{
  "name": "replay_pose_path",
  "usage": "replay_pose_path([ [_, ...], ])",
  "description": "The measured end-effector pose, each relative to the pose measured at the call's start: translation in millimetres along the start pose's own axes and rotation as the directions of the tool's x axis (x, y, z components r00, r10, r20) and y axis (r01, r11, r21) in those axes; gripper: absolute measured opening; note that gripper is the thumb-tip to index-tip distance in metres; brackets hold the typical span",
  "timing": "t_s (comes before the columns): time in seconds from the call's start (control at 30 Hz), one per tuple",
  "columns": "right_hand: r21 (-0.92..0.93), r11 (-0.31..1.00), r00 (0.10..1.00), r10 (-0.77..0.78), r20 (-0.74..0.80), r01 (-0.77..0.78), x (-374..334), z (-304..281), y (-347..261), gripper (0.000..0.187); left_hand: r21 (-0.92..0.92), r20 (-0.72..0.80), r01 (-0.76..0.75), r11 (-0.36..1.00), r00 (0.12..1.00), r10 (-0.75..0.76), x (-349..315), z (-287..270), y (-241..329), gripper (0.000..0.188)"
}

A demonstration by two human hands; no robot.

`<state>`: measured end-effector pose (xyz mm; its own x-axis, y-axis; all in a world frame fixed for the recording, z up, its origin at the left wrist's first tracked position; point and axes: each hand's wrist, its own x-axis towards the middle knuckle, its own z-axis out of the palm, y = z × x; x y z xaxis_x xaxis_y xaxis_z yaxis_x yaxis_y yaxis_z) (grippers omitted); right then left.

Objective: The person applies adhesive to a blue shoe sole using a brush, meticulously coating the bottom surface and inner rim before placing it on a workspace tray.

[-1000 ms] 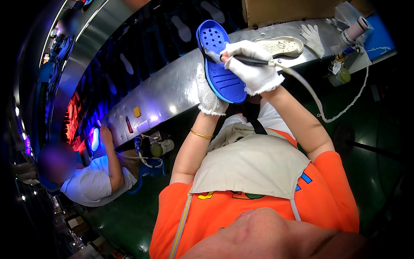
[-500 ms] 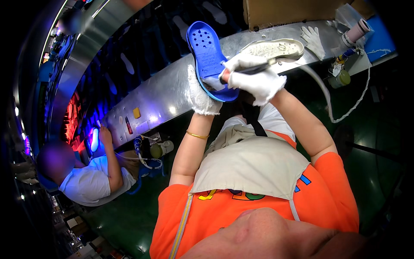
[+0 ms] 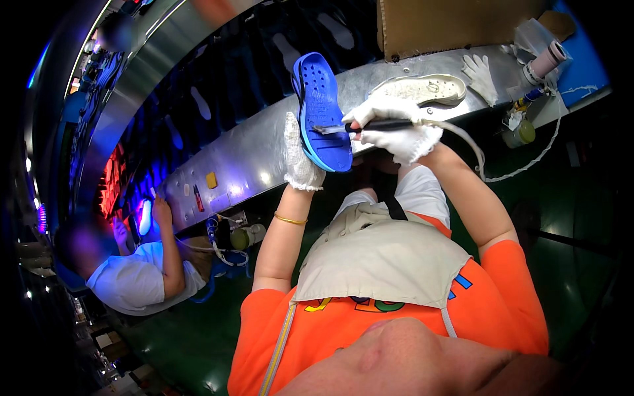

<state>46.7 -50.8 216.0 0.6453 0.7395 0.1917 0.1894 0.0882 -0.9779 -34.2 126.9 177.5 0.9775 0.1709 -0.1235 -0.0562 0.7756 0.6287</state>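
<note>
A blue shoe sole [image 3: 321, 92] with round holes near its far end is held up over the bench edge. My left hand [image 3: 301, 162], in a white knit glove, grips its left side near the heel; the fingers behind it are hidden. My right hand [image 3: 399, 132], gloved with bare fingertips showing, is closed around the black handle of a brush [image 3: 383, 125]. The brush's tip touches the sole's inner face around the middle. From the handle's rear end runs a pale hose [image 3: 465, 138]. Beyond my right hand, a white sole [image 3: 426, 89] lies on the bench.
A spare white glove [image 3: 481, 78] lies on the metal bench [image 3: 251, 138], beside a pink cylinder [image 3: 547, 61]. A cardboard box [image 3: 456, 26] stands behind. Soles lie on the dark conveyor [image 3: 244, 72]. At left, another person [image 3: 142, 274] sits by a yellow block [image 3: 211, 180].
The blue sole has come nearer to me and tipped, showing more of its left side wall. The brush has swung to lie almost level, its tip further up the sole.
</note>
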Motion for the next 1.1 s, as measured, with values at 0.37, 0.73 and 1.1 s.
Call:
replay_pose_path([
  [0.37,-0.458,0.631,0.769,-0.596,0.231,0.626,14.2,-33.5,-34.2,0.018,0.286,-0.007,-0.085,0.955,0.996,0.091,5.4,34.2,48.7,0.058],
  [0.73,-0.117,0.907,0.878,-0.421,-0.227,0.404,-4.1,-32.1,-44.5,0.022,0.443,0.391,-0.394,0.805,0.893,0.222,126.4,149.3,254.8,0.064],
  [1.1,-0.137,0.953,0.906,-0.299,-0.300,0.269,3.4,-42.0,-17.7,0.020,0.331,0.265,0.800,-0.500,0.430,0.863,143.3,64.6,378.0,0.054],
])
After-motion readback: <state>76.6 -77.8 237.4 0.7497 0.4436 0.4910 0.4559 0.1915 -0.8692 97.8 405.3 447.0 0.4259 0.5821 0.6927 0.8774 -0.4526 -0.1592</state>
